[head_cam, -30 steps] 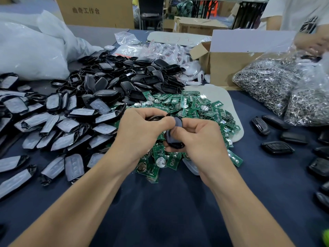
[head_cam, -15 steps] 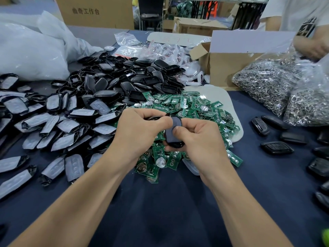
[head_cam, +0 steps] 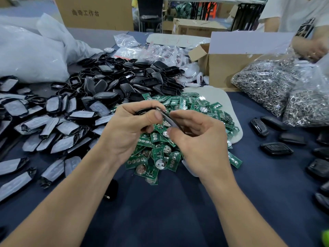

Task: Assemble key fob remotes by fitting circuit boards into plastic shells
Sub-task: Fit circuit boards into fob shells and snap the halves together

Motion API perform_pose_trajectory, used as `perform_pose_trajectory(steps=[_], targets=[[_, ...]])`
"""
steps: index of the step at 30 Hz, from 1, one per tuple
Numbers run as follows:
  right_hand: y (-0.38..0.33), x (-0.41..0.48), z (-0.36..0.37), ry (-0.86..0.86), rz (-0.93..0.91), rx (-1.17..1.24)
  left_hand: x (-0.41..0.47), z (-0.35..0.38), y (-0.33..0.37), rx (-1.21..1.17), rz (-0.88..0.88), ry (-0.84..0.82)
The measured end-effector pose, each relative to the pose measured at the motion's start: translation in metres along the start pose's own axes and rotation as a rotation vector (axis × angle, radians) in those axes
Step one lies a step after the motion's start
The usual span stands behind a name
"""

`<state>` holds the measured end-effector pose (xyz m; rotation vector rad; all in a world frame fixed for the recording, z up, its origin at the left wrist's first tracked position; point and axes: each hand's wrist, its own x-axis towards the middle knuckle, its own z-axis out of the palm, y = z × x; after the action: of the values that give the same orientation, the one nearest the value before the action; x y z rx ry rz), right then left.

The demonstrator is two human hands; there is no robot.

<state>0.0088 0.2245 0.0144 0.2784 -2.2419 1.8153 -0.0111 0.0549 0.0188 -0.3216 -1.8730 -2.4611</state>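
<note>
I see bare counter (head_cam: 169,216) only at near middle, toward me; 1 small black piece (head_cam: 111,191) sits at its left margin.
Left: wrapped shells (head_cam: 53,139) spread to edge, black shell heap (head_cam: 124,82) behind. No lane there.
Ahead: circuit boards (head_cam: 187,107) piled under left hand (head_cam: 128,132) and right hand (head_cam: 201,139), both gripping 1 shell (head_cam: 169,120).
Right: finished fobs (head_cam: 276,148) scattered, narrow lanes between.
Far right: 2 bags of metal rings (head_cam: 263,86) and cardboard box (head_cam: 227,68) wall off back.

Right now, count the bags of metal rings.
2. One bag lies in front of the open box's right end; the other bag is nearer, at the picture's right edge, partly cut off. More may lie out of view.
</note>
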Motion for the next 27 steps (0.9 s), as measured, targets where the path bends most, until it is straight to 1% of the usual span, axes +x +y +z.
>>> perform_pose_trajectory(steps=[1, 3, 6, 8, 10, 12, 13, 14, 16, 18, 19, 21, 24, 25, 27], targets=[[0.000, -0.001, 0.000, 0.032, -0.048, -0.047, 0.000, -0.002, 0.000, -0.021, 0.003, -0.030], [0.000, -0.005, 0.001, 0.111, -0.194, -0.218, 0.000, -0.003, 0.000, -0.041, 0.012, -0.052], [0.000, -0.008, 0.005, 0.274, -0.364, -0.433, 0.001, -0.004, -0.002, 0.019, 0.045, -0.050], [0.001, -0.008, 0.004, 0.352, -0.405, -0.488, 0.001, -0.005, -0.001, 0.100, 0.081, -0.040], [0.000, -0.007, 0.002, 0.394, -0.439, -0.502, 0.000, -0.003, -0.001, 0.153, 0.088, -0.026], [0.000, -0.006, 0.000, 0.425, -0.464, -0.507, -0.002, -0.002, -0.002, 0.197, 0.034, -0.009], [-0.001, -0.005, -0.001, 0.435, -0.471, -0.515, -0.003, -0.002, -0.002, 0.207, -0.029, -0.009], [0.000, -0.004, -0.002, 0.443, -0.476, -0.523, -0.003, -0.003, -0.001, 0.195, -0.112, -0.028], [0.002, -0.003, -0.003, 0.450, -0.482, -0.522, -0.005, -0.005, 0.002, 0.121, -0.269, -0.125], [0.005, -0.002, -0.003, 0.451, -0.501, -0.527, -0.008, -0.006, 0.005, 0.016, -0.335, -0.225], [0.006, -0.002, -0.002, 0.449, -0.517, -0.535, -0.009, -0.005, 0.005, -0.038, -0.342, -0.245], [0.009, -0.002, -0.001, 0.444, -0.545, -0.527, -0.008, 0.000, 0.005, -0.102, -0.353, -0.203], [0.013, -0.002, 0.000, 0.428, -0.526, -0.499, -0.006, 0.007, 0.004, -0.109, -0.395, -0.051], [0.014, -0.002, 0.000, 0.399, -0.485, -0.488, -0.005, 0.008, 0.004, -0.099, -0.401, -0.016], [0.015, -0.002, -0.001, 0.271, -0.316, -0.419, -0.005, 0.007, 0.004, -0.005, -0.372, 0.041]])
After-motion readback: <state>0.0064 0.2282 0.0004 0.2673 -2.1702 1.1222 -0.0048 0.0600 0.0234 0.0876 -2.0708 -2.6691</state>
